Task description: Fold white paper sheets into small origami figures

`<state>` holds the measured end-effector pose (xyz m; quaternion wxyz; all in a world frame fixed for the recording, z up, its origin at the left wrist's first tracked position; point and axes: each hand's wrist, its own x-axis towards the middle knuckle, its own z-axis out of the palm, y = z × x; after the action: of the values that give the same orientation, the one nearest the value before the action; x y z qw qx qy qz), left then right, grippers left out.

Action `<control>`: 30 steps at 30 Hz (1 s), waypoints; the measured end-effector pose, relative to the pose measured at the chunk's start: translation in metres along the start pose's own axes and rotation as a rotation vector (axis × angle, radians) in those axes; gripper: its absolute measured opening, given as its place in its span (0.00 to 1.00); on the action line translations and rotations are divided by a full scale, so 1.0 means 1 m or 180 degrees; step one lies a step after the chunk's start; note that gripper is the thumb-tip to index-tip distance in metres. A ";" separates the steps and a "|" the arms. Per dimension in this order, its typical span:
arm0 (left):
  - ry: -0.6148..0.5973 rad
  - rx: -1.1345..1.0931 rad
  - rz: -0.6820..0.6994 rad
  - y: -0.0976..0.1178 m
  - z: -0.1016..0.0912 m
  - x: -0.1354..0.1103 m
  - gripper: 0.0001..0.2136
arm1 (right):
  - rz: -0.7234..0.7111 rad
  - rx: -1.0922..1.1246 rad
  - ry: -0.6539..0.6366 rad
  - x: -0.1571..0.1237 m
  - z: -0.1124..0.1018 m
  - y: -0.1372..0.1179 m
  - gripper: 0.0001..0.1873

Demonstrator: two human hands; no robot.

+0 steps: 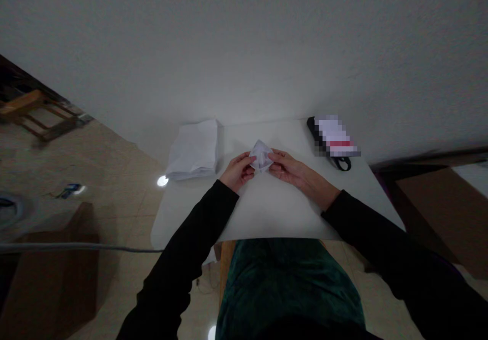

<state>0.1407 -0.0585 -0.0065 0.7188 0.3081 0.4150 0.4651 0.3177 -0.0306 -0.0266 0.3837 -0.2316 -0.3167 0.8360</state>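
Note:
A small folded white paper piece [261, 155] is held over the middle of the white table [282, 213]. My left hand [238, 171] pinches its left side with curled fingers. My right hand [286, 167] grips its right side, fingers closed on the paper. Both arms wear black sleeves and reach in from the near edge.
A stack of white paper sheets [194, 149] lies at the table's back left. A black object with a blurred label and a black strap [332, 142] sits at the back right. A white wall rises just behind the table. Tiled floor, a cable and a wooden frame [36, 114] lie to the left.

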 end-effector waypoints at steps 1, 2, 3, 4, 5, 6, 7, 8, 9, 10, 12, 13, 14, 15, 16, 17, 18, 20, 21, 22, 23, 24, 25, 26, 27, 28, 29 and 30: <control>-0.0067 -0.0109 -0.0128 0.002 0.001 -0.001 0.14 | -0.0003 -0.0001 -0.0025 0.000 -0.001 0.000 0.21; -0.0135 -0.0205 -0.0228 0.003 0.001 -0.002 0.13 | -0.0013 0.0005 -0.0042 0.000 -0.001 0.000 0.21; -0.0196 -0.0294 -0.0289 0.004 0.002 -0.003 0.12 | -0.0029 0.0023 -0.0057 0.000 -0.002 0.000 0.21; -0.0242 -0.0366 -0.0314 0.005 0.001 -0.002 0.12 | -0.0046 0.0053 -0.0072 0.000 -0.003 0.000 0.20; -0.0270 -0.0411 -0.0323 0.005 0.001 -0.002 0.11 | -0.0059 0.0090 -0.0088 0.000 -0.004 -0.001 0.20; -0.0286 -0.0439 -0.0320 0.005 0.000 -0.001 0.11 | -0.0058 0.0124 -0.0102 0.001 -0.006 -0.001 0.20; -0.0305 -0.0461 -0.0319 0.004 -0.001 0.000 0.10 | -0.0041 0.0153 -0.0106 0.001 -0.007 -0.001 0.19; -0.0340 -0.0491 -0.0330 0.004 -0.002 0.000 0.10 | -0.0015 0.0184 -0.0095 0.002 -0.009 -0.001 0.19; -0.0388 -0.0538 -0.0354 0.004 -0.002 0.000 0.09 | 0.0012 0.0223 -0.0070 0.003 -0.011 -0.001 0.19; -0.0446 -0.0607 -0.0382 0.005 -0.003 0.000 0.08 | 0.0025 0.0269 -0.0036 0.004 -0.013 -0.001 0.19; -0.0558 -0.0803 -0.0454 0.006 -0.003 -0.001 0.06 | 0.0012 0.0364 0.0002 0.005 -0.016 0.001 0.19; -0.0595 -0.0906 -0.0494 0.006 -0.003 -0.002 0.06 | -0.0002 0.0401 -0.0012 0.005 -0.017 0.001 0.19; -0.0608 -0.1006 -0.0523 0.007 -0.003 -0.003 0.06 | -0.0010 0.0429 -0.0045 0.006 -0.018 0.002 0.18; -0.0612 -0.1091 -0.0547 0.008 -0.002 -0.004 0.07 | -0.0006 0.0443 -0.0086 0.006 -0.019 0.003 0.18; -0.0615 -0.1154 -0.0564 0.008 -0.002 -0.004 0.07 | 0.0004 0.0452 -0.0121 0.006 -0.018 0.004 0.18; -0.0617 -0.1189 -0.0572 0.009 -0.002 -0.005 0.07 | 0.0005 0.0473 -0.0131 0.006 -0.018 0.005 0.19; -0.0612 -0.1191 -0.0563 0.009 -0.001 -0.005 0.06 | -0.0008 0.0504 -0.0116 0.006 -0.017 0.005 0.19; -0.0605 -0.1117 -0.0503 0.009 0.000 -0.006 0.04 | -0.0065 0.0585 -0.0048 0.006 -0.014 0.005 0.19; -0.0607 -0.1048 -0.0458 0.009 0.001 -0.006 0.03 | -0.0088 0.0640 -0.0002 0.006 -0.013 0.004 0.18; -0.0605 -0.0972 -0.0401 0.009 0.001 -0.006 0.03 | -0.0093 0.0690 0.0045 0.007 -0.012 0.003 0.17; -0.0601 -0.0894 -0.0340 0.008 0.001 -0.007 0.05 | -0.0072 0.0717 0.0086 0.007 -0.011 0.002 0.15; -0.0586 -0.0822 -0.0273 0.008 0.002 -0.007 0.07 | -0.0037 0.0717 0.0121 0.007 -0.010 0.001 0.12; -0.0551 -0.0756 -0.0216 0.008 0.002 -0.006 0.08 | -0.0004 0.0703 0.0158 0.007 -0.009 0.000 0.10; -0.0491 -0.0701 -0.0178 0.008 0.002 -0.006 0.10 | 0.0024 0.0673 0.0183 0.007 -0.009 -0.001 0.08; -0.0412 -0.0663 -0.0168 0.007 0.002 -0.006 0.12 | 0.0029 0.0638 0.0196 0.007 -0.008 -0.001 0.06; -0.0322 -0.0638 -0.0176 0.007 0.002 -0.005 0.13 | 0.0015 0.0621 0.0201 0.007 -0.007 -0.002 0.05; -0.0238 -0.0621 -0.0188 0.007 0.003 -0.005 0.14 | -0.0017 0.0637 0.0204 0.006 -0.006 -0.002 0.04; -0.0166 -0.0615 -0.0186 0.007 0.003 -0.004 0.15 | -0.0054 0.0678 0.0200 0.006 -0.005 -0.002 0.04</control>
<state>0.1394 -0.0599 0.0022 0.7689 0.2370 0.3582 0.4736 0.3184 -0.0230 -0.0296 0.4230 -0.2130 -0.2158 0.8539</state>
